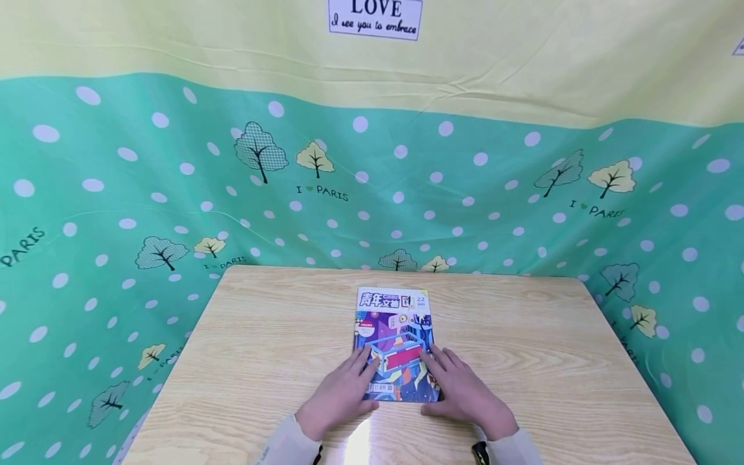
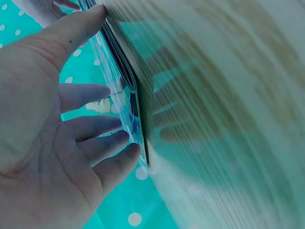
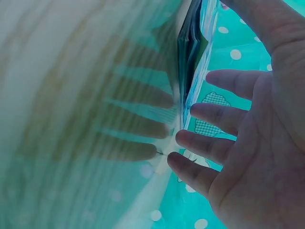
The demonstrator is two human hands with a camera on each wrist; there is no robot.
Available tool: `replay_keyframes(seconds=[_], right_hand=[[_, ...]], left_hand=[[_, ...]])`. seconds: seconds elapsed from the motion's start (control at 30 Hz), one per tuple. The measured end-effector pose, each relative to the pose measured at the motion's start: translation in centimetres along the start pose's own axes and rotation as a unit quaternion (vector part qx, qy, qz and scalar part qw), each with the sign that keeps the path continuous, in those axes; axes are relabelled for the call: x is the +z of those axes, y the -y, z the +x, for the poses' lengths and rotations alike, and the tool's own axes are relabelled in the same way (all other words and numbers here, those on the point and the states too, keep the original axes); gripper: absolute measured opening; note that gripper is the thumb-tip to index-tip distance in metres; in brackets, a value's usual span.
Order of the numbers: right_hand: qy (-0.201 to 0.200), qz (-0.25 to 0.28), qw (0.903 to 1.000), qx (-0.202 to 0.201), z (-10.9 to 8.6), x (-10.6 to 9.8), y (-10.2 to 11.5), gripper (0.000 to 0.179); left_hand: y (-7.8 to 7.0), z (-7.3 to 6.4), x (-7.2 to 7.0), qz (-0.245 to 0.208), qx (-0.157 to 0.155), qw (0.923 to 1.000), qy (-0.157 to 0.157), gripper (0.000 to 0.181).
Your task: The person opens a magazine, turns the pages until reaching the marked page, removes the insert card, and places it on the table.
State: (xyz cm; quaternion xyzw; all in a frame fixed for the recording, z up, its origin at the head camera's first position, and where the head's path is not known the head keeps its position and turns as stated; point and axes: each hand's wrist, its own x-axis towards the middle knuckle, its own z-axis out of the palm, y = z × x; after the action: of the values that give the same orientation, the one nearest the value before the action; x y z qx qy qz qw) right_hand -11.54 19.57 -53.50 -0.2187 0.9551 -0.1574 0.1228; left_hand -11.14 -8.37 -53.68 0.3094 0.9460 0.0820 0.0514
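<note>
A closed magazine (image 1: 401, 326) with a colourful purple and blue cover lies flat on the wooden table, its title at the far end. My left hand (image 1: 340, 395) touches its near left part, fingers fairly straight over the cover and thumb by the near edge. On the opposite side my right hand (image 1: 465, 395) lies along the near right edge, fingertips at the cover and thumb close to the near corner. Both wrist views show the magazine's edge side-on, with the fingers of each hand extended and spread beside it. Neither hand curls round the magazine.
The light wooden table (image 1: 261, 336) has a glossy top that reflects the hands. A green polka-dot cloth (image 1: 401, 213) with trees hangs behind it and along both sides, yellow at the top. Dark bands show at both wrists.
</note>
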Motion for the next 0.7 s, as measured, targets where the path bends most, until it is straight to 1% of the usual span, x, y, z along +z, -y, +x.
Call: replay_keyframes(seconds=[0.17,0.43,0.6,0.7], right_hand=[[0.006,0.001,1.0,-0.003,0.05,0.07,-0.02,0.1],[0.003,-0.006,1.0,-0.006,0.06,0.18,-0.13,0.091],[0.001,-0.015,0.9999,-0.005,0.15,0.27,-0.21,0.089],[0.0,-0.02,0.9998,-0.007,0.2,0.33,-0.26,0.087]], left_hand=[[0.0,-0.14,0.04,-0.005,0.004,1.0,-0.004,0.078],[0.03,-0.21,0.17,-0.016,-0.001,0.9999,-0.003,0.077],[0.11,-0.06,0.3,-0.027,-0.009,0.9996,0.008,0.076],[0.13,-0.05,0.28,-0.029,-0.008,0.9995,0.01,0.075]])
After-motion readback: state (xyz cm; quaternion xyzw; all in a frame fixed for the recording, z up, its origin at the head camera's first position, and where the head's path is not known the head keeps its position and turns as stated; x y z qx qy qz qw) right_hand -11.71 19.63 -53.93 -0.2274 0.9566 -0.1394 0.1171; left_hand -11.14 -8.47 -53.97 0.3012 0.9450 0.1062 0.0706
